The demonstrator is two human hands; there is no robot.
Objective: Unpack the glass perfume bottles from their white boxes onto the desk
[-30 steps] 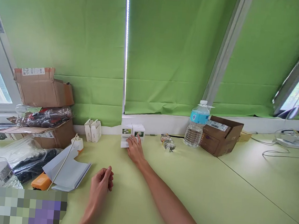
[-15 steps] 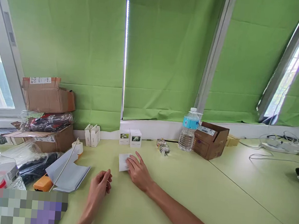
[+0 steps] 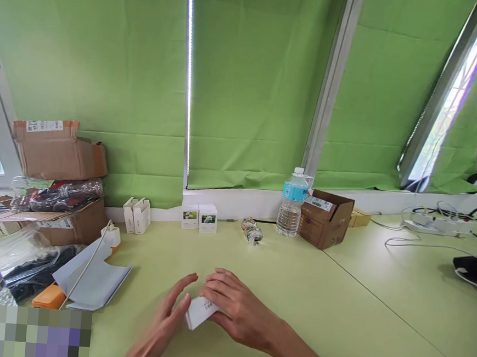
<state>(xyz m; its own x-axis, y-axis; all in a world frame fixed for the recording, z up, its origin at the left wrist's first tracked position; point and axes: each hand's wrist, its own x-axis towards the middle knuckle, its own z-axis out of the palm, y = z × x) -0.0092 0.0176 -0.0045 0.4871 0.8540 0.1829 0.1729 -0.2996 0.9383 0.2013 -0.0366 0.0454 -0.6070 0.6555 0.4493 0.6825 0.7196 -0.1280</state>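
Two bare hands work over the pale green counter (image 3: pixel 335 318): the fingers (image 3: pixel 224 287) of the right hand (image 3: pixel 244 314) clasp a small white card carton (image 3: pixel 200 313), light, stiff yet crushable, best held by its flat faces, while the left hand (image 3: pixel 160 329) spreads open just beside it.

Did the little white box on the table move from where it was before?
Yes. The small white cardboard box moved toward the person, away from the white cardboard box with a flower picture by the window ledge. It's now under the right hand.
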